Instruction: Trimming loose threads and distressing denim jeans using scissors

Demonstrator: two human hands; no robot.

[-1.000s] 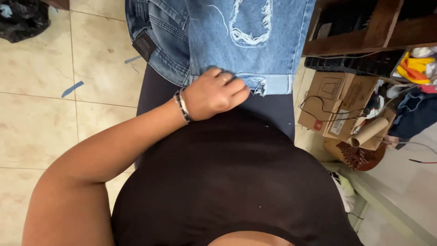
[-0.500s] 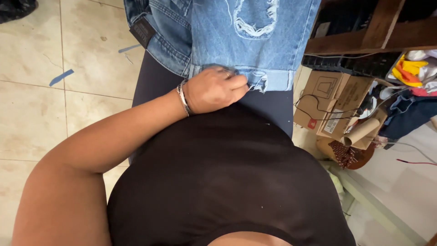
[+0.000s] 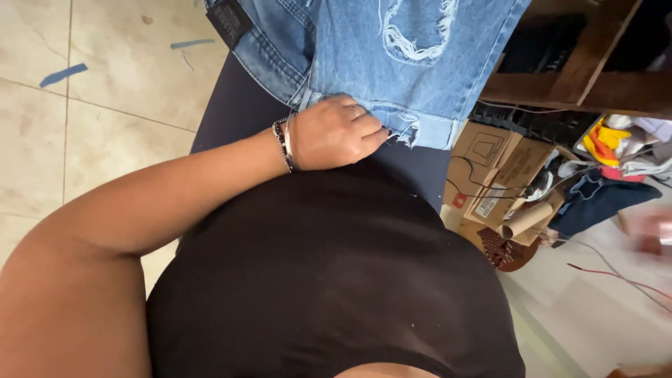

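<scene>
Denim hem under a closed left hand

Jeans [image 3: 392, 63] of light blue, ripped denim lie across a dark padded board [image 3: 231, 105], one frayed tear showing near the top of the view and a turned-up cuff at the lower edge. The left hand [image 3: 336, 133] rests on that cuff, fingers [image 3: 367, 126] curled and closed down on the fabric, thumb side toward the body; bracelets [image 3: 283, 143] circle the wrist. The right hand does not show in the head view, so how it stands cannot be told. A dark label patch [image 3: 227, 21] sits on the waistband at the upper left. Beige floor tiles [image 3: 91, 98] with strips of blue tape [image 3: 63, 73] lie to the left. To the right, below a wooden shelf [image 3: 581, 77], stand cardboard boxes [image 3: 500, 168] beside a cardboard tube [image 3: 525, 220] and a heap of coloured cloth [image 3: 609, 147]
</scene>
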